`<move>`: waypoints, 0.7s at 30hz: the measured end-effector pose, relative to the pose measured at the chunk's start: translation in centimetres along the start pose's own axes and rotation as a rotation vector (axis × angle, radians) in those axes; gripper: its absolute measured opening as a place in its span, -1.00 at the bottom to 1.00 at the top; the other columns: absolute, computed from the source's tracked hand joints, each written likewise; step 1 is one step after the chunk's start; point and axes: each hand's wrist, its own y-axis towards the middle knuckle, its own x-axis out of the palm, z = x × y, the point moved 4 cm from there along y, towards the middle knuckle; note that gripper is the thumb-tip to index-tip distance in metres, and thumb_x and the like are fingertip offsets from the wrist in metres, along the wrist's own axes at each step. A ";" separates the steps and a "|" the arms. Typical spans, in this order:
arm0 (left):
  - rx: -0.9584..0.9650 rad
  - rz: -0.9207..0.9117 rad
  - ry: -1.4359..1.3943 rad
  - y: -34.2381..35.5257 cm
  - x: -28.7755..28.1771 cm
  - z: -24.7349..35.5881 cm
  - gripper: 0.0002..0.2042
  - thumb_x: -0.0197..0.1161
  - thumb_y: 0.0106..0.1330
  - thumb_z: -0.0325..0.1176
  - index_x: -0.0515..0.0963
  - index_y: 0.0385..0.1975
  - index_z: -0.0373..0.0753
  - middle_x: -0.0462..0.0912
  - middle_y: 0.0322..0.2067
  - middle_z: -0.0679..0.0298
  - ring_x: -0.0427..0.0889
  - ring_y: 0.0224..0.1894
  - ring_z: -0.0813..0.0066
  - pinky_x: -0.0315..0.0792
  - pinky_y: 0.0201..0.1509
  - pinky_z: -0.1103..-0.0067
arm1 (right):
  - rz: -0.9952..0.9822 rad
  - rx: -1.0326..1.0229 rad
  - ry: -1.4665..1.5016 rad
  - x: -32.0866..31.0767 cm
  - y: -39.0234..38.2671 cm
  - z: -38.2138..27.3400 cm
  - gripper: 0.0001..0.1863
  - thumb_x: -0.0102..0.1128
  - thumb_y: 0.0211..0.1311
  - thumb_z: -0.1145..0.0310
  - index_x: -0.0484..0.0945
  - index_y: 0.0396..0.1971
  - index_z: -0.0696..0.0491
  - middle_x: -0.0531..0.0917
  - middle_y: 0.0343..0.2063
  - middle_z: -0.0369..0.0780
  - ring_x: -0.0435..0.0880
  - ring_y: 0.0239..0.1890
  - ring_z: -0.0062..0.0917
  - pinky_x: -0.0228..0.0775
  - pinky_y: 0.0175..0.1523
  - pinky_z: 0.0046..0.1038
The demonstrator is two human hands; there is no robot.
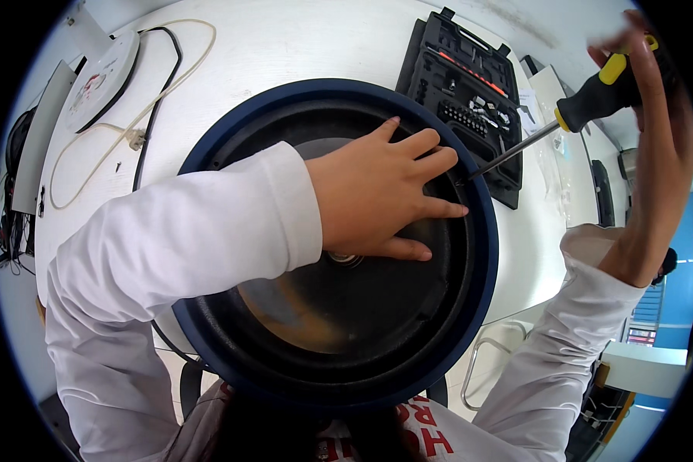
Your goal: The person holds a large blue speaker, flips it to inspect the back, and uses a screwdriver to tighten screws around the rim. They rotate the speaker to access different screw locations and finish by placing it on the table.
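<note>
A large round black base with a dark blue rim lies upside down or hollow side up, partly over the table's near edge. My left hand rests on its dark inner face with the fingers spread toward the right side. My right hand is raised at the upper right, wrapped round the black and yellow handle of a screwdriver. The screwdriver's long shaft slants down to the left, and its tip meets the inside of the rim near my left fingertips. Whether a screw sits under the tip is too small to tell.
An open black tool case with bits and sockets lies behind the round base. At the left stand a white round disc and a beige cable. A small screw lies on the white table. Clear plastic bags lie at right.
</note>
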 end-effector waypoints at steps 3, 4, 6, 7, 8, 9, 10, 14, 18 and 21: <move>-0.010 0.008 0.023 -0.1 0.2 0.0 -0.46 0.09 0.27 0.15 0.33 0.25 0.21 0.35 0.03 0.10 0.27 0.19 0.14 0.16 0.33 0.17 | -0.008 0.048 0.309 0.6 -0.4 -1.0 -0.47 0.13 0.25 0.03 0.51 0.02 0.18 0.64 -0.17 -0.09 0.66 -0.09 -0.37 0.36 0.18 -0.32; -0.018 0.007 0.031 -0.1 0.2 0.0 -0.46 0.09 0.27 0.15 0.33 0.25 0.22 0.35 0.03 0.10 0.27 0.19 0.14 0.16 0.33 0.18 | -0.072 0.004 0.422 0.8 -0.2 -1.4 -0.49 0.11 0.28 0.07 0.49 0.03 0.18 0.63 -0.15 -0.09 0.67 -0.10 -0.37 0.36 0.19 -0.32; -0.022 0.003 0.030 -0.3 0.1 0.0 -0.46 0.10 0.27 0.15 0.33 0.25 0.22 0.35 0.03 0.10 0.27 0.20 0.14 0.16 0.33 0.19 | -0.196 0.012 0.591 0.4 0.4 -0.3 -0.53 0.05 0.31 0.13 0.46 0.06 0.18 0.60 -0.12 -0.09 0.66 -0.07 -0.37 0.38 0.20 -0.29; 0.004 0.018 0.021 0.1 -0.1 0.1 -0.46 0.10 0.26 0.15 0.33 0.25 0.23 0.35 0.03 0.10 0.27 0.20 0.14 0.17 0.33 0.19 | -0.253 0.029 0.639 -0.8 0.7 0.0 -0.54 0.02 0.33 0.16 0.44 0.07 0.18 0.59 -0.10 -0.09 0.66 -0.06 -0.37 0.39 0.20 -0.28; 0.032 0.034 0.012 0.5 -0.3 0.2 -0.46 0.10 0.26 0.15 0.33 0.25 0.23 0.35 0.03 0.10 0.27 0.20 0.14 0.17 0.33 0.19 | -0.314 0.028 0.571 -2.2 1.3 0.6 -0.54 0.02 0.33 0.15 0.44 0.07 0.17 0.60 -0.11 -0.09 0.66 -0.06 -0.36 0.39 0.20 -0.27; -0.006 0.003 0.024 0.1 0.0 0.1 -0.46 0.10 0.26 0.15 0.33 0.25 0.23 0.35 0.03 0.10 0.27 0.20 0.15 0.17 0.33 0.20 | -0.380 0.013 0.585 -1.3 1.6 2.1 -0.55 0.02 0.32 0.15 0.45 0.06 0.17 0.60 -0.11 -0.09 0.66 -0.05 -0.36 0.39 0.20 -0.27; -0.009 -0.001 0.025 0.0 -0.1 0.1 -0.46 0.10 0.26 0.16 0.33 0.25 0.23 0.35 0.03 0.10 0.27 0.19 0.15 0.17 0.33 0.20 | -0.443 0.003 0.552 -1.6 2.1 2.8 -0.55 0.02 0.32 0.15 0.45 0.06 0.16 0.60 -0.11 -0.09 0.66 -0.05 -0.35 0.40 0.20 -0.27; 0.004 0.025 0.036 0.0 0.2 -0.2 -0.46 0.09 0.26 0.16 0.33 0.25 0.23 0.35 0.03 0.10 0.28 0.18 0.15 0.18 0.32 0.21 | -0.352 -0.068 0.177 -1.8 0.8 1.6 -0.56 0.08 0.29 0.13 0.48 0.04 0.10 0.64 -0.14 -0.10 0.67 -0.06 -0.32 0.41 0.20 -0.25; 0.010 0.006 0.041 0.0 -0.2 0.1 -0.46 0.08 0.27 0.15 0.32 0.26 0.22 0.35 0.03 0.11 0.28 0.18 0.15 0.19 0.31 0.22 | -0.103 -0.032 0.096 -1.4 -0.8 -1.1 -0.57 0.10 0.28 0.11 0.51 0.03 0.06 0.65 -0.13 -0.12 0.67 -0.07 -0.33 0.41 0.19 -0.23; 0.010 -0.007 0.029 -0.1 -0.1 0.0 -0.46 0.08 0.28 0.15 0.32 0.26 0.22 0.35 0.03 0.11 0.28 0.18 0.15 0.20 0.30 0.22 | -0.141 -0.032 0.323 -0.5 -0.9 -2.8 -0.55 0.07 0.31 0.12 0.47 0.07 0.08 0.64 -0.13 -0.11 0.66 -0.06 -0.35 0.42 0.18 -0.23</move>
